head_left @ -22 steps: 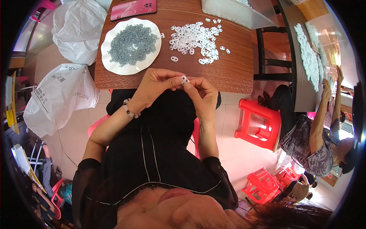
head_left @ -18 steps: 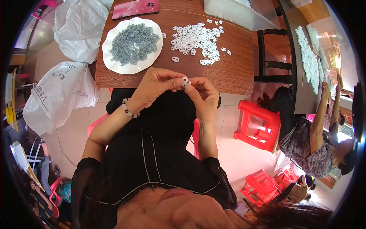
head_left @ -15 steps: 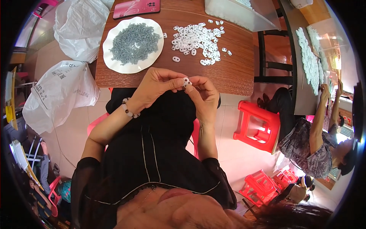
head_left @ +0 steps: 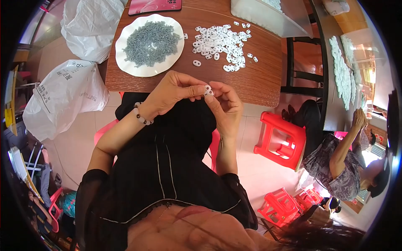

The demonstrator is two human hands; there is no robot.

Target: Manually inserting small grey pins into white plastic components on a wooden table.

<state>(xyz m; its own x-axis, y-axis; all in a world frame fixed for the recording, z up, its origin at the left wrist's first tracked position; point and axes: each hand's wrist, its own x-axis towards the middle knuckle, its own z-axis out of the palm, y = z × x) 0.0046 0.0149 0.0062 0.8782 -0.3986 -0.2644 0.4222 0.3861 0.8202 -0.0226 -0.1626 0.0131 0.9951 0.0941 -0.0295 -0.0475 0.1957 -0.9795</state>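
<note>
Small white plastic pieces with two holes (head_left: 208, 90) are pinched between my two hands, just over the table's near edge. My left hand (head_left: 173, 93) grips them from the left with thumb and forefinger. From the right, the thumb and fingers of my right hand (head_left: 226, 104) close on them too. How the pieces fit together is too small to make out. Beyond my hands lies a loose heap of white two-holed oval pieces (head_left: 224, 44). To its left, a white wavy-edged plate (head_left: 121, 62) holds a pile of small grey rods (head_left: 150, 42).
A pink phone (head_left: 154, 6) and a translucent bin (head_left: 268, 21) stand at the wooden table's (head_left: 188, 77) far side. White plastic bags (head_left: 69, 98) lie to the left. Red stools (head_left: 281, 140) stand to the right, where a co-worker (head_left: 343, 167) sits at another table.
My hands keep their pinch on the white pieces, with only a slight shift of the fingers. The whole view has shifted a little. The co-worker's hands have come lower and closer together.
</note>
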